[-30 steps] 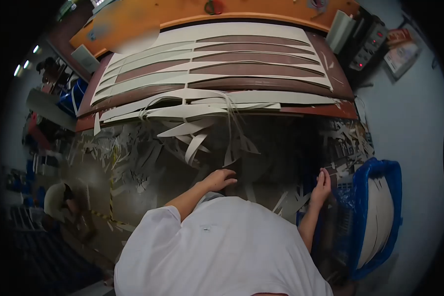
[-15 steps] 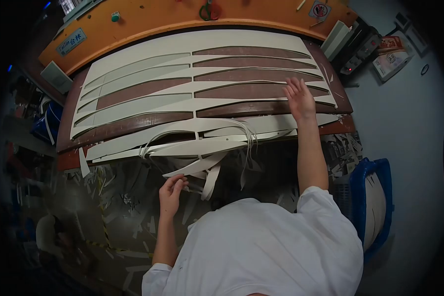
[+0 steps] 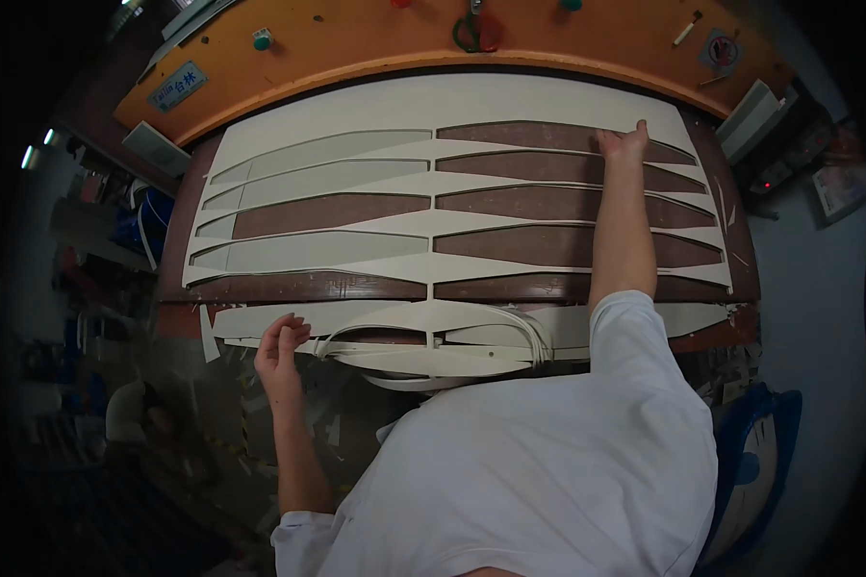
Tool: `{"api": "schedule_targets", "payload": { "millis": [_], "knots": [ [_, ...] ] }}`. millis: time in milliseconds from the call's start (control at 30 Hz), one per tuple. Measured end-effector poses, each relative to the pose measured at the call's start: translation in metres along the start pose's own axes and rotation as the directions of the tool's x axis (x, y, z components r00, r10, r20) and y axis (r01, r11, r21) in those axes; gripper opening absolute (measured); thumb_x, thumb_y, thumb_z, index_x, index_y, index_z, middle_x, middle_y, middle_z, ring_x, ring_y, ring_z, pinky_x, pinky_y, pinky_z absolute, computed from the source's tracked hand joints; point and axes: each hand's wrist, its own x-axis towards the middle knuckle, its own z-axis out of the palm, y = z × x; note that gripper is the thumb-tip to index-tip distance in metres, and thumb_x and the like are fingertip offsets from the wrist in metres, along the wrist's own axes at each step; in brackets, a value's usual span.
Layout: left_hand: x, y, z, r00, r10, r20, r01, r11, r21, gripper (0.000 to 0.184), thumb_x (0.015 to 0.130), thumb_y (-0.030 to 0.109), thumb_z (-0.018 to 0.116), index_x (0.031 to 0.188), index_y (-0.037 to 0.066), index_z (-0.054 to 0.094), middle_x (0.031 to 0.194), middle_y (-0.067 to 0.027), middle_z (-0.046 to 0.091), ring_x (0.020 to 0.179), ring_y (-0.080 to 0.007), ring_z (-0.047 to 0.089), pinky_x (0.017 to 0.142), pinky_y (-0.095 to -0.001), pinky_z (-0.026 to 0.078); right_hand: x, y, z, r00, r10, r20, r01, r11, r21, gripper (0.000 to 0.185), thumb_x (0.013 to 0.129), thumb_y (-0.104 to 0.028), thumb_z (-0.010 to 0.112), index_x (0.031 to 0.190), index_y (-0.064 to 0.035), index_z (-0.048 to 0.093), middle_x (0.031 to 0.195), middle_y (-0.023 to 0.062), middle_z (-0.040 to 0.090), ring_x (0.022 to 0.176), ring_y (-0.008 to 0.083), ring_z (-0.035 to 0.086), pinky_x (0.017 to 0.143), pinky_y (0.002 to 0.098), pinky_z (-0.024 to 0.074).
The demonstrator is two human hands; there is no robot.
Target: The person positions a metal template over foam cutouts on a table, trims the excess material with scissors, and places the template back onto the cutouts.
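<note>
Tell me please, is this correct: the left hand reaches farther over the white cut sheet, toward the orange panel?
Wrong hand: the head view shows the right hand reaching farther over the white cut sheet, toward the orange panel; the left hand is near the sheet's front.

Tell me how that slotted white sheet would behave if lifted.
The slotted white sheet would probably sag, since thin strips at its near edge curve. It looks light for its spread, being thin. Its narrow centre rib between the cut-outs might twist or tear.

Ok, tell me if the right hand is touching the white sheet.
Cannot tell: in the head view the right hand overlaps the white sheet, but neither contact nor gap shows.
</note>
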Motion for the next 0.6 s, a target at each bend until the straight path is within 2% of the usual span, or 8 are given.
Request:
{"api": "schedule_targets", "payload": {
  "millis": [33, 67, 100, 167, 200, 300, 433, 600],
  "knots": [
    [0.015, 0.005, 0.003, 1.0, 0.026, 0.003, -0.026, 0.999, 0.032, 0.026, 0.101, 0.015, 0.054, 0.117, -0.004, 0.062, 0.105, -0.0095, 0.067, 0.094, -0.0179, 0.066, 0.086, -0.0312, 0.054, 0.015, 0.004, -0.006, 0.999, 0.012, 0.037, -0.014, 0.999, 0.042, 0.071, 0.103, -0.046, 0.037, 0.152, -0.0011, 0.015, 0.155, 0.0227, 0.02, 0.143, 0.0385, 0.025, 0.116, 0.055, 0.0254],
    [0.033, 0.008, 0.007, 0.999, 0.054, -0.007, -0.054, 0.996, 0.066, 0.025, 0.101, 0.014, 0.055, 0.117, -0.004, 0.062, 0.106, -0.0094, 0.067, 0.094, -0.0174, 0.066, 0.086, -0.0303, 0.053, 0.012, 0.006, 0.0, 0.999, 0.001, -0.048, -0.001, 1.0, 0.001, 0.071, 0.102, -0.047, 0.038, 0.152, -0.0004, 0.018, 0.152, 0.0227, 0.025, 0.141, 0.0381, 0.029, 0.114, 0.0562, 0.029],
    [0.051, 0.007, 0.009, 0.995, 0.096, 0.016, -0.098, 0.99, 0.102, 0.025, 0.101, 0.014, 0.056, 0.117, -0.004, 0.062, 0.106, -0.0089, 0.067, 0.093, -0.0163, 0.065, 0.085, -0.029, 0.052, 0.008, 0.004, 0.005, 0.999, 0.028, -0.034, -0.026, 0.998, 0.06, 0.071, 0.102, -0.046, 0.039, 0.151, 0.0001, 0.018, 0.151, 0.0235, 0.027, 0.14, 0.0388, 0.031, 0.114, 0.0569, 0.0284],
    [0.093, 0.007, 0.013, 0.98, 0.179, 0.082, -0.194, 0.95, 0.243, 0.023, 0.099, 0.014, 0.059, 0.116, -0.002, 0.064, 0.104, -0.0068, 0.068, 0.093, -0.0135, 0.063, 0.083, -0.0262, 0.05, -0.006, 0.002, 0.017, 0.996, 0.004, -0.094, -0.006, 1.0, -0.019, 0.072, 0.103, -0.044, 0.039, 0.152, 0.0021, 0.013, 0.149, 0.0244, 0.03, 0.137, 0.0389, 0.036, 0.115, 0.0565, 0.0287],
    [0.115, 0.012, 0.018, 0.963, 0.235, 0.133, -0.269, 0.874, 0.405, 0.022, 0.096, 0.014, 0.063, 0.113, 0.001, 0.066, 0.104, -0.0074, 0.068, 0.093, -0.0155, 0.064, 0.082, -0.0255, 0.05, -0.018, 0.001, 0.027, 0.985, -0.009, -0.175, -0.001, 0.998, -0.058, 0.07, 0.103, -0.043, 0.04, 0.151, 0.0026, 0.016, 0.15, 0.0248, 0.029, 0.136, 0.0396, 0.036, 0.114, 0.0581, 0.0281],
    [0.187, 0.003, 0.035, 0.912, 0.299, 0.282, -0.411, 0.671, 0.617, 0.022, 0.095, 0.017, 0.062, 0.111, 0.001, 0.066, 0.109, -0.0118, 0.067, 0.099, -0.025, 0.064, 0.087, -0.0324, 0.05, 0.015, -0.002, 0.006, 0.986, 0.044, -0.158, -0.048, 0.999, -0.023, 0.07, 0.102, -0.042, 0.043, 0.149, 0.0044, 0.02, 0.151, 0.0243, 0.026, 0.137, 0.0384, 0.035, 0.115, 0.0573, 0.0271],
    [0.292, -0.034, 0.054, 0.825, 0.343, 0.45, -0.563, 0.433, 0.704, 0.024, 0.092, 0.023, 0.062, 0.107, 0.005, 0.068, 0.11, -0.0129, 0.066, 0.105, -0.0344, 0.06, 0.089, -0.043, 0.049, 0.019, -0.004, -0.001, 0.981, 0.028, -0.194, -0.027, 1.0, 0.008, 0.073, 0.101, -0.043, 0.047, 0.148, 0.0051, 0.021, 0.151, 0.0243, 0.027, 0.138, 0.0364, 0.034, 0.116, 0.0561, 0.025],
    [0.374, -0.084, 0.049, 0.841, 0.286, 0.459, -0.538, 0.349, 0.768, 0.031, 0.095, 0.032, 0.057, 0.116, 0.012, 0.065, 0.121, -0.0104, 0.061, 0.113, -0.0321, 0.056, 0.096, -0.0464, 0.044, 0.025, -0.009, -0.01, 0.966, 0.095, -0.239, -0.09, 0.995, 0.032, 0.083, 0.097, -0.048, 0.053, 0.15, 0.005, 0.016, 0.147, 0.0249, 0.032, 0.137, 0.0341, 0.036, 0.116, 0.0529, 0.025]
  ]
}}
